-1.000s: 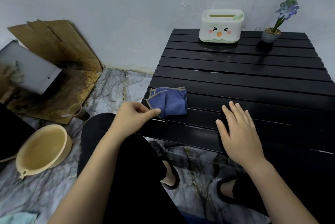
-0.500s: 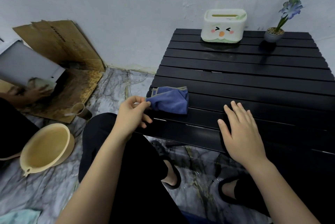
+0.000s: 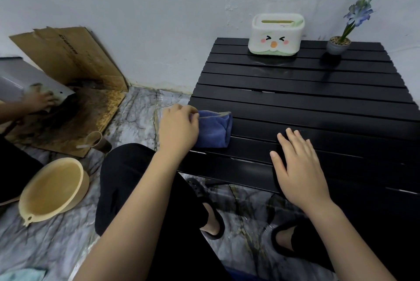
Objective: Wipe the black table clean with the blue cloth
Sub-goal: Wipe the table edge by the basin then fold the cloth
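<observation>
My left hand point(image 3: 178, 129) has its grip pinched on the folded blue cloth point(image 3: 213, 129) at the surface's point(image 3: 318, 99) near-left corner, ready to drag it, while my right hand point(image 3: 300, 167) lies flat and released, steadying the slats.

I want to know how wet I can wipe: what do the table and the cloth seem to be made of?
Black table: rigid slats with a glossy coat that reflects light, likely painted metal, possibly plastic. Blue cloth: soft, fuzzy pile with a grey stitched edge, probably microfibre.
</observation>
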### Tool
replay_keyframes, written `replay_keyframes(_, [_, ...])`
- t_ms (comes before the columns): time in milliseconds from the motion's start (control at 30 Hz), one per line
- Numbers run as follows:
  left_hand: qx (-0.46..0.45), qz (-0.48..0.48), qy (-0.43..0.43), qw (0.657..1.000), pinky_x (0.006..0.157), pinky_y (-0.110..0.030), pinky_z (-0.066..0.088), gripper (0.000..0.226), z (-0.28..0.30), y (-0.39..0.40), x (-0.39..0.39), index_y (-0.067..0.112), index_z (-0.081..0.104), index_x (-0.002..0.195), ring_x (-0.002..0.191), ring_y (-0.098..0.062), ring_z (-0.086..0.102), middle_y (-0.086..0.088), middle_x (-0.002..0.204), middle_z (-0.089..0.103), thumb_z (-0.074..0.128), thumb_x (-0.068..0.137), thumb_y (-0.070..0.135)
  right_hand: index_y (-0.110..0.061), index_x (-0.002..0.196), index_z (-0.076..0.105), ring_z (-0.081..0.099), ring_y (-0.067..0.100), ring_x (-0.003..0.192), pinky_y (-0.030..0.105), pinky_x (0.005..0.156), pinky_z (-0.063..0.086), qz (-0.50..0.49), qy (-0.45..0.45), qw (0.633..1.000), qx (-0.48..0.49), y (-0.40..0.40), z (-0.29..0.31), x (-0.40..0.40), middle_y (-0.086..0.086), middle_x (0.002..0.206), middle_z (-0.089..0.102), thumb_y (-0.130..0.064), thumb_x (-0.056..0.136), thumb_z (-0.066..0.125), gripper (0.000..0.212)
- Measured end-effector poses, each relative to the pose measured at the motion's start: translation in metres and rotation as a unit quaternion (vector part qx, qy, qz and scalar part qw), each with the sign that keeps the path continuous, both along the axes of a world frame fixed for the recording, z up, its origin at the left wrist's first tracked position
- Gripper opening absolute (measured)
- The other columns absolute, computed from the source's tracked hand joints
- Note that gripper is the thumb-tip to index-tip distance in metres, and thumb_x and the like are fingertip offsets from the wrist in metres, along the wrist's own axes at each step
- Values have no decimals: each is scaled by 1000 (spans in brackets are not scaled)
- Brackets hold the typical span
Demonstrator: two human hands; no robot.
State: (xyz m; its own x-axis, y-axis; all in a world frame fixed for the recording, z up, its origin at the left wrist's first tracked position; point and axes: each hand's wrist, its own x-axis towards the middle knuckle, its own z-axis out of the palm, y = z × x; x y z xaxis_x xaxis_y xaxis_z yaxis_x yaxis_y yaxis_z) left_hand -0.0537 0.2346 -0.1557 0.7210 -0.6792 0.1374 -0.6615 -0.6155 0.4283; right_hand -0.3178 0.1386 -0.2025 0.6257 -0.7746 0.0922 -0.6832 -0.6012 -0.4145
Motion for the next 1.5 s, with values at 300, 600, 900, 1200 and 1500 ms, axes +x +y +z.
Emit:
replay_keyframes(300, [-92, -14, -95, 991, 84, -41, 38, 8, -4, -17, 0, 23, 70, 94, 103, -28, 49, -2, 110, 59, 64, 89, 22, -14, 153, 36, 12, 17, 154, 40, 126, 8, 0, 4, 1000, 1, 0, 0, 0, 5, 164, 25, -42, 105, 34, 56])
replay_keyframes(600, [-3, -115, -88, 989, 116, -46, 27, 48, -25, -31, -13, 18, 52, 144, 141, -31, 40, -7, 150, 49, 41, 102, 40, -14, 153, 36, 12, 17, 154, 39, 126, 7, -2, 3, 1000, 1, 0, 1, 0, 5, 163, 25, -42, 105, 33, 56])
replay_keyframes(900, [141, -187, -99, 967, 125, -50, -2, 78, -46, -30, -32, 19, 4, 160, 156, -21, -2, -3, 169, 1, 15, 99, 66, -13, 152, 36, 13, 19, 154, 40, 126, 8, 0, 2, 1000, 0, 1, 2, 1, 7, 163, 26, -41, 105, 35, 55])
replay_keyframes(1200, [-5, -214, -82, 973, 119, -45, 24, 51, -13, -51, -49, 22, 50, 142, 141, -26, 40, -2, 152, 47, 45, 100, 49, -20, 150, 41, 20, 20, 151, 38, 122, 13, -14, -32, 999, 24, -20, 23, 18, 3, 161, 32, -46, 102, 41, 54])
replay_keyframes(1500, [-127, -270, -43, 953, 108, -35, 40, 48, 26, -160, -6, 20, 51, 140, 127, -21, 48, 2, 141, 55, 51, 100, 46, -23, 150, 40, 25, 14, 147, 36, 118, 25, -34, -127, 991, -1, -144, 66, 73, -3, 158, 36, -47, 98, 51, 57])
